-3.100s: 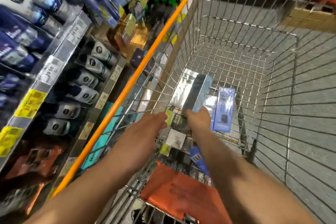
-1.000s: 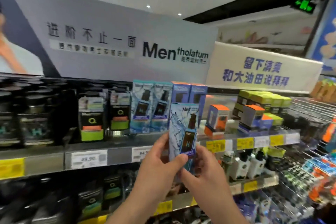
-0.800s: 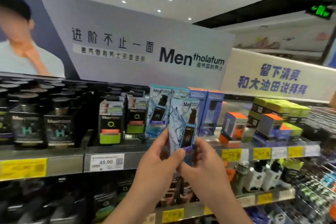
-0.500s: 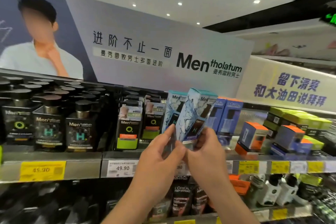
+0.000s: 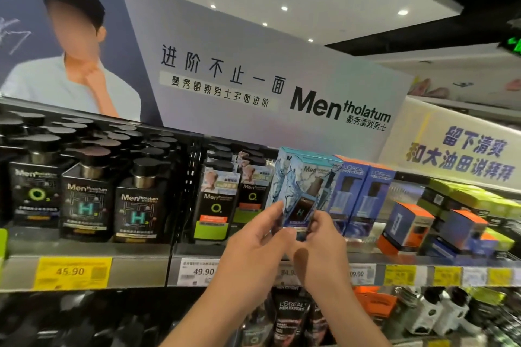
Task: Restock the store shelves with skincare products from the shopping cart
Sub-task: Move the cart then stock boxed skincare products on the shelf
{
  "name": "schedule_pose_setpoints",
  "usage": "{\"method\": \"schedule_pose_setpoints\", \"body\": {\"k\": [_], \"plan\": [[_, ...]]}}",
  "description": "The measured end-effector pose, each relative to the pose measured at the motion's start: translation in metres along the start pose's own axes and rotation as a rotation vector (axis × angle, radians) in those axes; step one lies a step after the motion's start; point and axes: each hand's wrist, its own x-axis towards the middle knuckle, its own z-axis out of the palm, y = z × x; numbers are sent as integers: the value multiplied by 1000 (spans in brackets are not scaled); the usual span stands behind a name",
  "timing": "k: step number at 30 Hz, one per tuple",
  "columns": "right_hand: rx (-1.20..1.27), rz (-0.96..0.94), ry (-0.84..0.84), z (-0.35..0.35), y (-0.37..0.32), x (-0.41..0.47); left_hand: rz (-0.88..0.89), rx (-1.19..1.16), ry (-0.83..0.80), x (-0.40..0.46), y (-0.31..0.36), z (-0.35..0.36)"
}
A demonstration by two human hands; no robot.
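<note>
You had tipped the box (image 5: 303, 191) back onto the shelf (image 5: 141, 270), among its matching boxes; your left hand (image 5: 253, 253) and right hand (image 5: 321, 245) still pinched its lower end.

A glossy, pale-blue printed cardboard box (image 5: 303, 194) is pinched; beside the grip, matt black plastic pump bottles (image 5: 136, 200) with glossy labels are seen.

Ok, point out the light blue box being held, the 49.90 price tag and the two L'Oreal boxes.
light blue box (image 5: 303, 194), head view: front face above the fingers.
49.90 price tag (image 5: 198, 271), head view: on the printed digits.
L'Oreal boxes (image 5: 363, 200), head view: front face, right box.
</note>
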Motion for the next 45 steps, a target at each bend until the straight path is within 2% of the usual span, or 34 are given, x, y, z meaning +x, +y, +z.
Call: {"method": "schedule_pose_setpoints", "body": {"k": [17,21,31,39,45], "plan": [[-41,25,37,12,15,7,12,-20,8,5,1,-2],[-132,39,61,13,16,8,23,-39,1,2,1,-5],[20,-132,160,-5,25,-5,137,-42,-35,-14,12,-6],[107,-248,211,-33,39,-26,203,-54,-131,-20,12,14],[195,-214,258,-66,67,-51,193,-96,-348,-23,0,51]]}}
